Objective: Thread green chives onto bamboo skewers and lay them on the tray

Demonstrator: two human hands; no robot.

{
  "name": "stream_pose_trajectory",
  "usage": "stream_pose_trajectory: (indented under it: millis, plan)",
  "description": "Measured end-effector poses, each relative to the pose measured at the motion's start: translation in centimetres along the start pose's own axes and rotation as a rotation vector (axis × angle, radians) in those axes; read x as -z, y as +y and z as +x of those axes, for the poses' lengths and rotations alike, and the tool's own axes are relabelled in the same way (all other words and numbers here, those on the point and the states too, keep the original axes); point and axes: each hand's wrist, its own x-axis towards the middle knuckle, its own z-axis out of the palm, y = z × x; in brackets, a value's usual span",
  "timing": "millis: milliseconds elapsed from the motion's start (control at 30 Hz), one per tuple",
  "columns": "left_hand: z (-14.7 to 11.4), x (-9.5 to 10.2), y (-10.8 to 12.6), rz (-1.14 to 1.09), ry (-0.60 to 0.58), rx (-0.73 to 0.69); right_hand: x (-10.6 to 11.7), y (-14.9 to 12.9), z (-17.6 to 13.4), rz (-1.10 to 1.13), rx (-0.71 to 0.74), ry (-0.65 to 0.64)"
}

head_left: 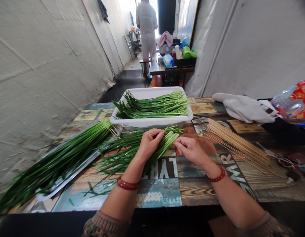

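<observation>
My left hand (151, 141) is closed around a bunch of garlic chives (164, 144), near the pale cut ends. Thumb and fingertips of my right hand (190, 149) pinch at the tips of those same ends, just to the right. Dark leaves of the bunch and more loose chives (118, 161) spread leftward over the table beneath my left forearm. Behind my hands stands a white plastic basin (152, 123) with chives (154, 105) lying lengthwise in it. What lies inside my left palm is hidden.
At left, a long heap of chives (66, 161) lies on a tray (61, 189), with stick ends beside it. Bamboo skewers (238, 141) lie fanned at right, near scissors (283, 159) and a white cloth cap (246, 107). A person (147, 26) stands beyond a farther table (157, 68).
</observation>
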Motion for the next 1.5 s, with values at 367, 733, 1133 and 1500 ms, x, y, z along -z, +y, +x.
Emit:
stream_pose_trajectory:
  millis: [367,733,1133,1500]
  plan:
    - [-0.1,-0.1,0.2,0.074,-0.022,-0.065,0.0,0.1,0.0,-0.007,-0.002,0.01]
    - [-0.1,-0.1,0.2,0.147,-0.123,-0.123,-0.1,0.1,0.0,-0.024,0.005,0.017]
    - [-0.2,0.1,0.9,-0.051,-0.362,-0.029,0.2,-0.4,0.0,-0.029,-0.008,0.008]
    - [-0.4,0.2,1.1,-0.178,-0.362,0.128,0.4,-0.6,0.1,-0.076,0.027,0.017]
